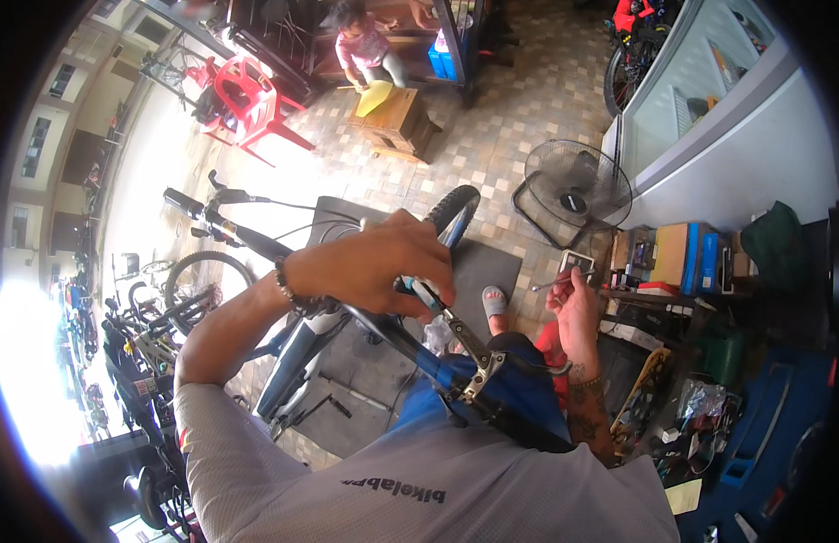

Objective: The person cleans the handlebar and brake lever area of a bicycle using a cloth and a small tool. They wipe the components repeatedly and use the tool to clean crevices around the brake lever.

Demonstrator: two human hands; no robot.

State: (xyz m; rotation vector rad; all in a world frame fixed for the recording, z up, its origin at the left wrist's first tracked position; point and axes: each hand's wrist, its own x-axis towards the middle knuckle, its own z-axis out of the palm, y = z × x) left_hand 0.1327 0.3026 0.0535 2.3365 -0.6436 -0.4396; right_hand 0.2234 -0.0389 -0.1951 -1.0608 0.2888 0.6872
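My left hand reaches across the bicycle handlebar, its fingers curled round a small pale-blue and black object. Most of that object is hidden by the fingers, so its kind is unclear. Just below it, a black and silver brake lever with its clamp is mounted on the bar, close to my body. My right hand is raised off to the right, apart from the bicycle, pinching a thin metal tool. The front tyre shows beyond my left hand.
A dark mat lies under the bicycle. Beyond it stand a floor fan, a red plastic chair and a wooden box with a person beside it. Shelves of boxes line the right; several bicycles stand left.
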